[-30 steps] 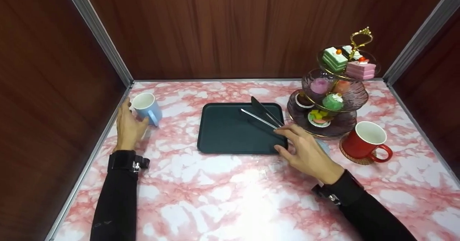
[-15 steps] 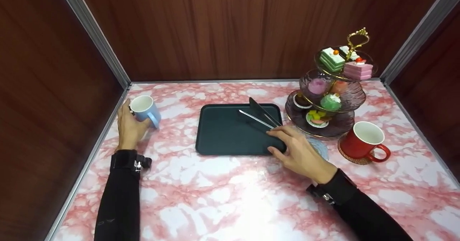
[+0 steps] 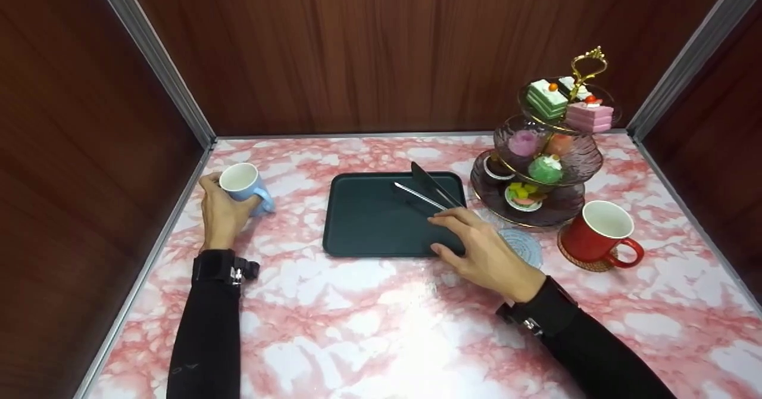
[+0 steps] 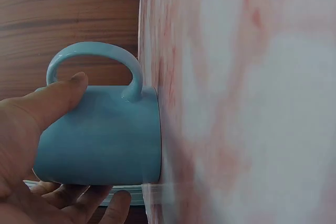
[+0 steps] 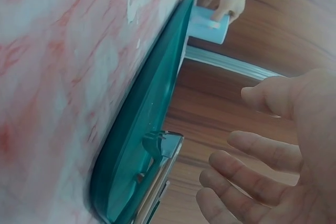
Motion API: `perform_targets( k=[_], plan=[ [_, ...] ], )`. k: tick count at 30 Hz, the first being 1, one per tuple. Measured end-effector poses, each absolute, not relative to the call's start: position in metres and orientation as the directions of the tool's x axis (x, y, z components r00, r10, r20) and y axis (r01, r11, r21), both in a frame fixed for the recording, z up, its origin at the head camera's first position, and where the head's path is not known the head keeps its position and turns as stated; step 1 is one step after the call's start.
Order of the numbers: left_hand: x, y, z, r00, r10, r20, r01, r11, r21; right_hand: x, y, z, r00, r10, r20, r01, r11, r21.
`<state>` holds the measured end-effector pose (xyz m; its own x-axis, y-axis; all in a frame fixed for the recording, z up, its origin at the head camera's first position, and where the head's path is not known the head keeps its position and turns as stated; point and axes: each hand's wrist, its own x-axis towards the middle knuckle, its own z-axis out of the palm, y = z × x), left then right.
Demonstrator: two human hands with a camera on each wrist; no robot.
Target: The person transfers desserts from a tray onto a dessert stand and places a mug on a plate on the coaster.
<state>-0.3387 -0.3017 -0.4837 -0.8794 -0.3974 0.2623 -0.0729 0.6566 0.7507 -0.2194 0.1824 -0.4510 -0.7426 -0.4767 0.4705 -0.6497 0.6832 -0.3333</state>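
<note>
My left hand (image 3: 223, 215) holds a light blue mug (image 3: 243, 192) at the table's left side. In the left wrist view the thumb lies on the mug wall (image 4: 100, 135) by its handle, with the fingers round the opposite side. The mug stands upright, its base right at the table. My right hand (image 3: 485, 250), fingers loosely bent and spread, hovers over the right edge of a dark green tray (image 3: 363, 223). A pair of tongs (image 3: 427, 198) lies on the tray, partly hidden by that hand. The right wrist view shows nothing between those fingers (image 5: 257, 179).
A three-tier stand (image 3: 586, 161) of cakes and desserts rises at the back right. Before it are a red mug (image 3: 586, 241) on a woven coaster (image 3: 568, 256) and a pale blue round coaster (image 3: 522, 245). Wood-grain panels (image 3: 357, 53) enclose the marbled table (image 3: 369, 327).
The left hand has closed round the blue mug and the mug's handle has turned outward to the right. The right hand has drifted slightly left, uncovering the pale blue coaster.
</note>
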Motion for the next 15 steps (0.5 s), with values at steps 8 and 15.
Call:
perform_targets(
  k=[8, 15],
  plan=[
    [-0.333, -0.294, -0.483, -0.913, -0.356, 0.198, -0.125, 0.709, 0.694, -0.219, 0.174, -0.448, -0.741, -0.491, 0.458, -0.655, 0.680, -0.331],
    [-0.329, -0.289, -0.481, -0.914, -0.355, 0.198, -0.126, 0.711, 0.692, -0.220, 0.168, -0.446, -0.719, -0.504, 0.478, -0.677, 0.663, -0.319]
  ],
)
